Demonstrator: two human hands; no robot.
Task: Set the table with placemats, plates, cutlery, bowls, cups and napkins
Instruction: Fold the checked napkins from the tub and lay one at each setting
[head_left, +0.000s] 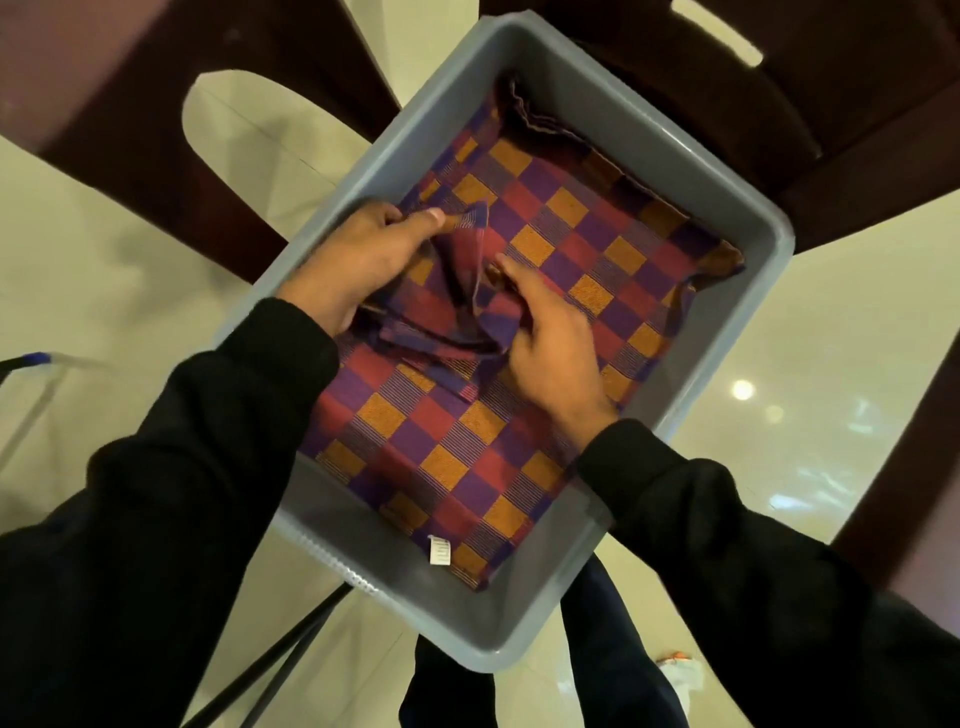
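A grey plastic tub (748, 291) holds folded checked cloths in red, purple and orange (566, 234). Both my hands reach into the tub. My left hand (358, 260) grips a bunched fold of the top checked cloth (457, 296), thumb on its upper edge. My right hand (545, 338) holds the same bunch from the right, its fingers tucked into the folds. A white label (439, 551) shows on the cloth at the near end of the tub. Black sleeves cover both my arms.
Dark brown chairs (130, 78) stand beyond the tub at upper left and at upper right, another dark piece at the right edge (914, 467). The floor is glossy cream tile (831, 338). Thin black bars (291, 644) run below the tub.
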